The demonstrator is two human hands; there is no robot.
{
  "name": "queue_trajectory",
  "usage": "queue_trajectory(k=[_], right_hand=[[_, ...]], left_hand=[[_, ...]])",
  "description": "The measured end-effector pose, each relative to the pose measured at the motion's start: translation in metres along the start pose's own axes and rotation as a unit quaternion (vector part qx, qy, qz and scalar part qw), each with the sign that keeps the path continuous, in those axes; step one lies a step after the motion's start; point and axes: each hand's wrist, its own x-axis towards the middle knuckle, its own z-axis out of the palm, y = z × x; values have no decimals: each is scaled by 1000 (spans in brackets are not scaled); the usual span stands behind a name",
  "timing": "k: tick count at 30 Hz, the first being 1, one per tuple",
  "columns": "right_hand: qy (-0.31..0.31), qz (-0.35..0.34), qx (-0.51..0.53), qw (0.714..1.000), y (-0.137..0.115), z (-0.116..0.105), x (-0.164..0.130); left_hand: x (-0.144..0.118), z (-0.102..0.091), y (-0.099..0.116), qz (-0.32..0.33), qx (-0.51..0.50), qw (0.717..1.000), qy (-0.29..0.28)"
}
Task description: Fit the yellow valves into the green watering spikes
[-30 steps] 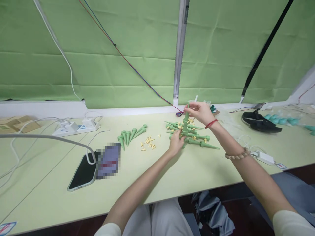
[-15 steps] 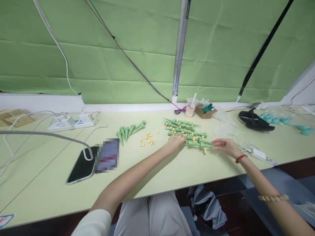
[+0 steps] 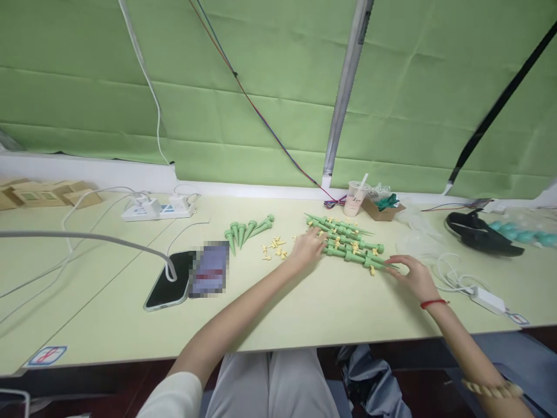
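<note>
Green plastic spikes, joined end to end in rows with small yellow pieces along them, lie side by side on the table. At the left end of the nearer rows is my left hand, its fingers curled closed on a spike; the fingertips are partly hidden. My right hand pinches the pointed right tip of the nearest row between thumb and fingers. Left of my left hand lie small loose yellow pieces. Farther left, several single green cone-shaped spikes are grouped together.
A phone and a blurred flat item lie left. Behind are a power strip, a drink cup and a small cardboard box. A black headset-like object and a white adapter with cable stand right.
The view has turned left, so the scene sits farther right. My left hand has shifted slightly away from me along the row ends. My right hand's fingers are more arched at the spike tip.
</note>
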Motion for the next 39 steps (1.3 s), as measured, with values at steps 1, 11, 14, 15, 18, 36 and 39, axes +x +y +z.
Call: queue_trajectory(k=[1,11,14,15,18,36,39], right_hand=[[9,-9,1,1000,-10,1,0],[-145,-85,157,973,-139,48,14],[-205,-91,191,956,-153,69,15],[-217,-91,192,953,-154,77,17],[-217,-80,169,958,-152,99,27],[-275,-39,-144,950,-213,178,88],[-266,-51,-108,956,-206,182,86]], left_hand=[[0,-8,-17,-59,11,998,2],[-4,-27,-124,-288,64,955,-5],[-8,-23,-116,-264,42,964,7],[-9,-24,-112,-254,34,966,16],[-17,-35,-97,-224,6,971,83],[-89,-64,-79,-285,-655,685,145],[-88,-61,-84,-288,-651,682,169]])
